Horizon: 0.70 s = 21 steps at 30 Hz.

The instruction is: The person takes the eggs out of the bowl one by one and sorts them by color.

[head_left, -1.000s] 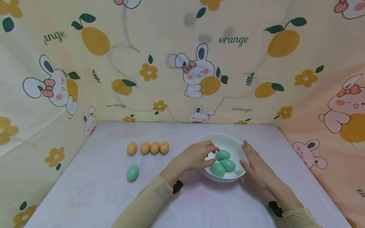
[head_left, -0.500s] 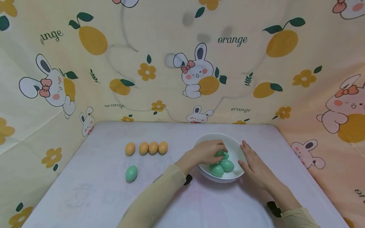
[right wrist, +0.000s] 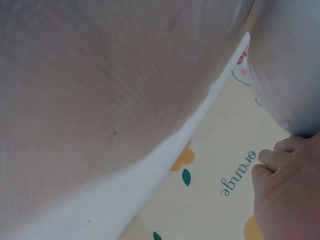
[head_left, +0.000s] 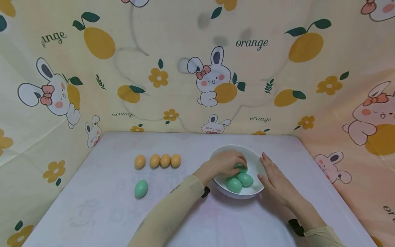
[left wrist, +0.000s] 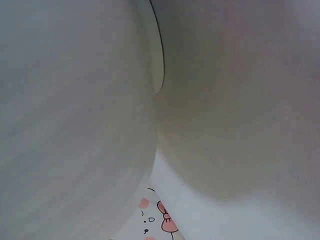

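A white bowl (head_left: 257,164) stands right of centre with green eggs inside. Two of them, a front egg (head_left: 234,185) and a middle egg (head_left: 245,179), lie uncovered. My left hand (head_left: 226,163) reaches over the rim and its curled fingers grip the rear green egg (head_left: 241,168), which they partly hide. On the bowl's right side rests my right hand (head_left: 279,181), its fingers straight against the outer wall. The right wrist view shows that hand (right wrist: 287,185) touching the bowl (right wrist: 285,60). In the left wrist view the hand and eggs cannot be made out.
One green egg (head_left: 141,189) lies alone on the left of the white-covered table (head_left: 185,219). Behind it is a row of several orange-brown eggs (head_left: 165,160), the leftmost one (head_left: 140,162) set slightly apart. A patterned cloth (head_left: 179,41) encloses the back and sides.
My left hand has moved rightward and deeper into the bowl, and its fingers have closed round the rear green egg. The right hand stays at the bowl's side.
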Tool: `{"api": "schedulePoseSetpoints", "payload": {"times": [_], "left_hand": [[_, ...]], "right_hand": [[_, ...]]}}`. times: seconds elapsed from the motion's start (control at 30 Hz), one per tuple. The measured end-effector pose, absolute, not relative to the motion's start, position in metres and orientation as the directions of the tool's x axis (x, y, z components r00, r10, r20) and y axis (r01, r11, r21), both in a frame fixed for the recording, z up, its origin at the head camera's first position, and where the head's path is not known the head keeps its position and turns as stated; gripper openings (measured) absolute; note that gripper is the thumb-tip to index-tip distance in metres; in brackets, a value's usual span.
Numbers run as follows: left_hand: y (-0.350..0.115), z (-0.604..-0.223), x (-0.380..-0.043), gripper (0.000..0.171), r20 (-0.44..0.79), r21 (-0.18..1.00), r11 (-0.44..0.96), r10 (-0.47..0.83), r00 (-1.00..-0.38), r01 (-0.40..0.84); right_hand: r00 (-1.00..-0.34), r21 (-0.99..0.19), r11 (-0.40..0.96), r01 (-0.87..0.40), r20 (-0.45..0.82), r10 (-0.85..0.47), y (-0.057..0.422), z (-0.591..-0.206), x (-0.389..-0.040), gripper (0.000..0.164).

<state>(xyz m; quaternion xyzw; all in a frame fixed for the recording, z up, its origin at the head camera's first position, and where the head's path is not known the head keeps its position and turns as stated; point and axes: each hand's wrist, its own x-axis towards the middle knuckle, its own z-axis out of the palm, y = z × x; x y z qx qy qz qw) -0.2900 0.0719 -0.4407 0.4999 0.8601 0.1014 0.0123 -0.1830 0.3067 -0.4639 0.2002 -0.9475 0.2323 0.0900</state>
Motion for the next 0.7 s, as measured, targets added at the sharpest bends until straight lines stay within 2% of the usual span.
{"api": "schedulePoseSetpoints", "payload": {"times": [0.37,0.7], "left_hand": [[0.0713,-0.4444,-0.2901,0.045,-0.028,0.232,0.544,0.833,-0.553,0.807],[0.0723,-0.4481,-0.2886,0.048,-0.035,0.262,0.57,0.812,-0.582,0.779]], "right_hand": [[-0.915,-0.408,0.822,-0.397,0.244,-0.321,0.307,-0.4647,-0.1826,0.07],[-0.922,-0.419,0.823,-0.384,0.228,-0.314,0.3063,-0.4624,-0.1826,0.07]]}}
